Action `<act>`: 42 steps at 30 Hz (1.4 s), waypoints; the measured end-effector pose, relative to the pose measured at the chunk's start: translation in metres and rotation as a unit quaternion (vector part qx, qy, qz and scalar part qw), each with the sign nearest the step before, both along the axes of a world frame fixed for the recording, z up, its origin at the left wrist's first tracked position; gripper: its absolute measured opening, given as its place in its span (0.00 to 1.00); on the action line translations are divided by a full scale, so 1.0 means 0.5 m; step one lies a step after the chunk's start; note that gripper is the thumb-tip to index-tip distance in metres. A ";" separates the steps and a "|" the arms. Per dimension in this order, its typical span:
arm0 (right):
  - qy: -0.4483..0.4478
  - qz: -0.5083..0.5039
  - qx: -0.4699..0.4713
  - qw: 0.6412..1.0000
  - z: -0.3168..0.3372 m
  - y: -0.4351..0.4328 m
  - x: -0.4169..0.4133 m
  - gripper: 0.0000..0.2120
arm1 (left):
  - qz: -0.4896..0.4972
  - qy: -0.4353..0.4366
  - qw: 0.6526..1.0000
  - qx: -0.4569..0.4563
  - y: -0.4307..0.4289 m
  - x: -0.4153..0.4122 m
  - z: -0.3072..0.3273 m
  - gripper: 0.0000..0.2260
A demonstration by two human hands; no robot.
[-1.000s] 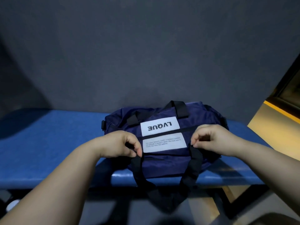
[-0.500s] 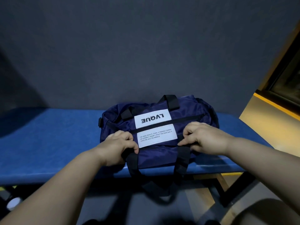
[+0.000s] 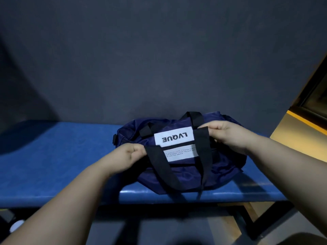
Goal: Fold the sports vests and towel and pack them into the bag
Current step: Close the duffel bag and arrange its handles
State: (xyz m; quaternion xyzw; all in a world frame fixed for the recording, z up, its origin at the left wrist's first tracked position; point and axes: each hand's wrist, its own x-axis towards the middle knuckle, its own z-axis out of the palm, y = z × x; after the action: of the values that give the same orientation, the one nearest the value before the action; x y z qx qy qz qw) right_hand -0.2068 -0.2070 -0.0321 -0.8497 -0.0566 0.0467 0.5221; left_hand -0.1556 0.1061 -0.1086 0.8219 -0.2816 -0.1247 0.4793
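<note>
Hands first: we saw the left hand (image 3: pixel 131 154) curled, pinching one end of the black handle strap (image 3: pixel 159 165), and the right hand (image 3: pixel 228 133) pinching the other end. Beneath them the navy bag (image 3: pixel 226 167) lay on the blue worktop (image 3: pixel 53 156), white label (image 3: pixel 172 137) upward, against a dark wall (image 3: pixel 159 59).

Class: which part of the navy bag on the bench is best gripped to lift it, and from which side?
Probably the near black handle strap, from the front: its flat loop hangs free over the bench edge, easy to hook, while the bag body is soft and bulging.
</note>
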 end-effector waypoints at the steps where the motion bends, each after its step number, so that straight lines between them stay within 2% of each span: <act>1: 0.009 -0.009 0.085 0.996 0.007 0.014 0.004 0.08 | 0.042 0.035 0.998 -0.020 -0.002 -0.001 0.009 0.16; 2: 0.012 -0.027 0.143 0.989 0.014 0.025 0.012 0.08 | 0.083 0.059 0.994 -0.031 -0.005 0.001 0.014 0.18; 4: 0.002 -0.095 0.184 0.978 0.027 0.040 0.035 0.08 | 0.159 0.094 0.982 -0.038 -0.016 0.012 0.018 0.21; 6: -0.005 -0.166 0.180 0.970 0.030 0.041 0.065 0.13 | 0.242 0.154 0.955 -0.080 -0.033 0.020 0.025 0.23; 8: 0.001 -0.225 0.137 0.965 0.028 0.039 0.094 0.18 | 0.304 0.207 0.920 -0.132 -0.047 0.027 0.032 0.21; 10: 0.004 -0.287 0.112 0.951 0.017 0.030 0.126 0.20 | 0.329 0.233 0.900 -0.163 -0.057 0.033 0.033 0.18; 14: 0.036 -0.376 0.152 0.914 -0.004 0.011 0.164 0.19 | 0.358 0.268 0.877 -0.173 -0.064 0.046 0.032 0.17; 17: 0.035 -0.361 -0.042 0.931 -0.007 -0.001 0.171 0.17 | 0.346 0.226 0.905 -0.099 -0.065 0.047 0.041 0.16; 19: 0.044 -0.362 -0.148 0.919 -0.003 -0.001 0.169 0.21 | 0.297 0.136 0.945 -0.012 -0.060 0.047 0.047 0.15; 21: 0.069 -0.372 -0.226 0.898 0.002 0.003 0.164 0.25 | 0.230 0.062 0.971 0.008 -0.044 0.044 0.049 0.17; 23: 0.080 -0.371 -0.270 0.885 0.006 0.005 0.159 0.26 | 0.157 0.027 0.987 0.036 -0.015 0.036 0.054 0.17; 24: 0.080 -0.368 -0.282 0.882 0.006 0.005 0.158 0.26 | 0.119 0.002 0.988 0.097 -0.001 0.032 0.055 0.21; 26: 0.072 -0.377 -0.295 0.875 0.010 0.008 0.151 0.25 | 0.093 -0.060 0.967 0.228 0.019 0.026 0.050 0.25; 28: 0.066 -0.378 -0.298 0.874 0.018 0.009 0.148 0.23 | 0.100 -0.114 0.949 0.276 0.027 0.020 0.044 0.17; 29: 0.069 -0.378 -0.303 0.872 0.024 0.012 0.147 0.23 | 0.102 -0.130 0.947 0.274 0.029 0.019 0.039 0.12; 31: 0.069 -0.380 -0.297 0.873 0.035 0.013 0.147 0.25 | 0.111 -0.138 0.951 0.252 0.034 0.021 0.031 0.08; 35: 0.080 -0.387 -0.291 0.871 0.047 0.010 0.157 0.30 | 0.134 -0.088 0.974 0.161 0.044 0.035 0.028 0.07; 38: 0.071 -0.405 -0.294 0.863 0.054 0.006 0.154 0.29 | 0.145 -0.056 0.985 0.079 0.035 0.040 0.035 0.09; 40: 0.032 -0.416 -0.300 0.858 0.057 0.009 0.147 0.25 | 0.161 -0.044 0.985 0.038 0.024 0.043 0.043 0.12; 42: -0.074 -0.411 -0.312 0.854 0.059 0.027 0.131 0.22 | 0.180 -0.031 0.983 0.017 0.009 0.046 0.049 0.15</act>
State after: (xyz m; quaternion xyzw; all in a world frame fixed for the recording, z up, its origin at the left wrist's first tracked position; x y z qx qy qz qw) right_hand -0.1413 -0.1935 -0.0027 -0.9148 0.2766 -0.2196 0.1959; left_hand -0.1327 0.1107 -0.0839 0.8707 -0.1415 -0.0154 0.4708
